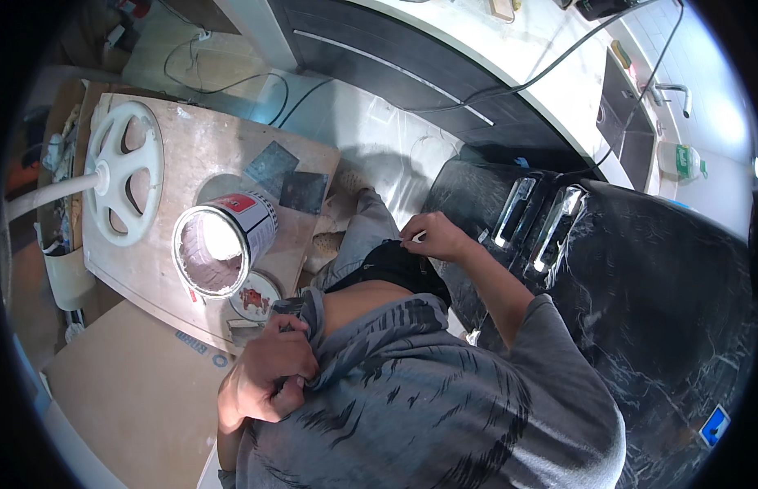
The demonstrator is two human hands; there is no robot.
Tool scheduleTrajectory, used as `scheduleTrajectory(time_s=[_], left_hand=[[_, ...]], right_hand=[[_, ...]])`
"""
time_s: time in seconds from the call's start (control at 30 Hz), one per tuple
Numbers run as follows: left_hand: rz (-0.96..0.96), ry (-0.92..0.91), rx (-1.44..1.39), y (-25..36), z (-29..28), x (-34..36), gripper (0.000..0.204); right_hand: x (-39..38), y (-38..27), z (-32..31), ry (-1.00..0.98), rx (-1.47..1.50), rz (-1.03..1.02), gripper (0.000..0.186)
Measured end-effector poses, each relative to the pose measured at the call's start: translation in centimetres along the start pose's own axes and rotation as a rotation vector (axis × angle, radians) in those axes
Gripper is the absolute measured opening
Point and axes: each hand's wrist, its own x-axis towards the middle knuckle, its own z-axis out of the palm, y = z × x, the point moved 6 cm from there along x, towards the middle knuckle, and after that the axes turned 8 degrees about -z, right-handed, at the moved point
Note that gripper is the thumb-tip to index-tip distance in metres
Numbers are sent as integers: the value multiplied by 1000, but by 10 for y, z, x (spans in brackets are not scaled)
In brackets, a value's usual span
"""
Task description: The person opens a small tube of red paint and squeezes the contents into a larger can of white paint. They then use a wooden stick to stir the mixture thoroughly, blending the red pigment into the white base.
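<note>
My left hand [274,368] is closed around the bunched hem of my grey T-shirt [395,399], pulling it up and baring part of my belly. At the waist, my right hand [437,236] is bent with its fingertips pinched together. They touch the edge of the black cloth [395,267] over my light grey trousers [371,224]; whatever lies between the fingertips is hidden. Left of my body, an opened paint can [263,222] with pale, pinkish-grey paste inside stands on a wooden board [207,134]. Its stained lid [255,297] lies nearer to me.
Two dark square plates [304,192] and a white spoked wheel on a shaft [110,171] lie at left. A black cabinet with two shiny handles [550,232] stands close on my right. A dark cable [550,80] crosses the white counter [452,28] near the faucet [679,91].
</note>
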Motion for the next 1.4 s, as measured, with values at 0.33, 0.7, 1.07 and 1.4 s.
scheduleTrajectory(time_s=[0.33,0.7,1.07,1.4], left_hand=[[-183,-112,16,4,5,55,6],[-680,-239,418,-31,43,154,44],[-727,-781,545,-124,105,189,54],[-403,-690,524,-118,113,173,40]], right_hand=[[2,-27,-12,-133,-2,-112,21],[-3,-13,-27,-111,107,-53,18],[-10,-9,-33,-47,28,-129,14],[-15,-11,-33,-11,79,-69,13]])
